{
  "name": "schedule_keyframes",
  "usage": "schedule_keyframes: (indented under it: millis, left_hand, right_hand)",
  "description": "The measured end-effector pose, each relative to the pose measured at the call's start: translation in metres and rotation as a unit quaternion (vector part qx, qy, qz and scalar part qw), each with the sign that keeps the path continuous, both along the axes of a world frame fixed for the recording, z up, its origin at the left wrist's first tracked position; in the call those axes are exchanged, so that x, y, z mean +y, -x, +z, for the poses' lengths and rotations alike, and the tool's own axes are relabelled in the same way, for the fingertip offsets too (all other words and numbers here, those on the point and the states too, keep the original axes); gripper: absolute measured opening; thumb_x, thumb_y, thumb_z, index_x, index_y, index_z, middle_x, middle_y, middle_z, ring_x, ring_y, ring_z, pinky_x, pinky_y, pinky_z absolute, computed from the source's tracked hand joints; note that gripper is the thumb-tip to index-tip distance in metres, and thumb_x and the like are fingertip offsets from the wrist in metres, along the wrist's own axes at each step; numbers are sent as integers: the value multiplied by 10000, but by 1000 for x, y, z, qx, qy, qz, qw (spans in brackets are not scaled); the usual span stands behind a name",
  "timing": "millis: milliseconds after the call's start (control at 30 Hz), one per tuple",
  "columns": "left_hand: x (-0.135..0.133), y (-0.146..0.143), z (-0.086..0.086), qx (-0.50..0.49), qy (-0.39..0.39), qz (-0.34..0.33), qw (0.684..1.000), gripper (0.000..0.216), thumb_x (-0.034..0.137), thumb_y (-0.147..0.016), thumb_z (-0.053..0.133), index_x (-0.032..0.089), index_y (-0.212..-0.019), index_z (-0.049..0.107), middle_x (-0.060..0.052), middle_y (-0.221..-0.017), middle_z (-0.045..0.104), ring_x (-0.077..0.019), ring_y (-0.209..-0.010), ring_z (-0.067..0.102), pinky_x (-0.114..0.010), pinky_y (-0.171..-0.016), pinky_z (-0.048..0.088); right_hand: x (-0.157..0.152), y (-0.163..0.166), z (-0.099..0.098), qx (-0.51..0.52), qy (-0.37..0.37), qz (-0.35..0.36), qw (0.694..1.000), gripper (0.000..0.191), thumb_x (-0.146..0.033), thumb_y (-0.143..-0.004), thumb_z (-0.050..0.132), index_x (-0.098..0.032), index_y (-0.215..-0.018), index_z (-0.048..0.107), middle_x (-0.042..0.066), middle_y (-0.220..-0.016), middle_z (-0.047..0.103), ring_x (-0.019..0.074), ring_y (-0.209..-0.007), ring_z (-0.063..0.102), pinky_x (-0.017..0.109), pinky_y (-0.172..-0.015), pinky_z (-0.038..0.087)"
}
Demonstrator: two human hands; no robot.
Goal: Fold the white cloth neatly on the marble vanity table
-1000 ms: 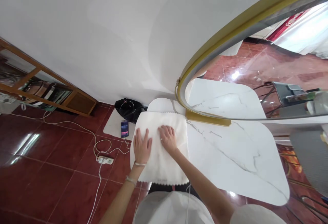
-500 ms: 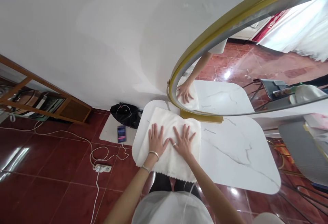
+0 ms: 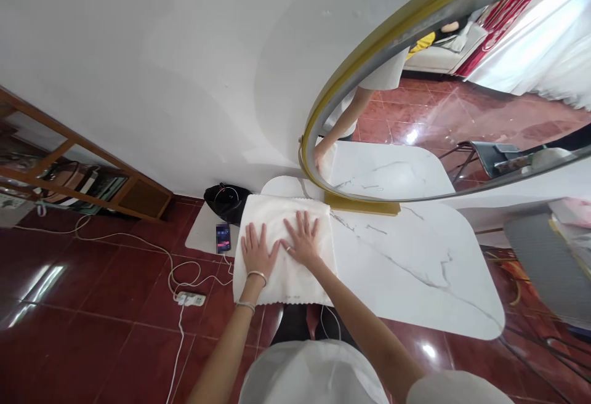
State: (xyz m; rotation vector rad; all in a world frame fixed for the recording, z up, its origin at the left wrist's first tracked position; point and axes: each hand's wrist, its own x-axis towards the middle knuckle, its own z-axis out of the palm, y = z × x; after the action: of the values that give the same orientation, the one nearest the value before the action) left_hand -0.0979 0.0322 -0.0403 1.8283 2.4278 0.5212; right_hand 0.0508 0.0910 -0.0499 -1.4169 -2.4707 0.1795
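White desk (image 3: 415, 262), grey-veined, rounded corners, beside wall (image 3: 138, 84). White cloth (image 3: 295, 284) lies on desk's left end, directly under our left hand (image 3: 258, 255) and right hand (image 3: 302, 241): both flat, fingers spread, gripping nothing. Gold-rimmed mirror (image 3: 415, 133) stands near cloth's far right corner; black bag (image 3: 226, 204), phone (image 3: 223, 238) left of cloth. Cloth soft-looking, scalloped-edged.

White cloth (image 3: 289, 279), scalloped hem, lay spread flat, roughly square, lightly wrinkled, on the left end of the grey-veined table (image 3: 415, 293). Faint grey mark sat by its near hem; tabletop showed beyond its right edge.
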Motion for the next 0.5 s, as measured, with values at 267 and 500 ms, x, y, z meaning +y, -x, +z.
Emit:
schedule_keyframes:
  millis: [267,500]
  left_hand:
    - [-56,-45,-5,20,-54,8,998,597,389,-921,450,160,-1460,336,-167,-1586,120,-319,-1462,114,-547,-1149,182]
    - [-32,-125,-12,9,-74,-118,990,688,362,-890,497,191,-1499,224,-157,-1588,110,-312,-1457,147,-528,-1145,225]
  right_hand:
    - [-90,-47,2,-4,-4,60,998,602,-477,-941,427,-248,-1484,303,154,-1519,301,316,-1421,213,595,-1119,149]
    - [-110,-139,-5,-77,-28,-25,996,744,-627,-885,434,-295,-1510,205,156,-1571,160,374,-1428,186,649,-1083,144]
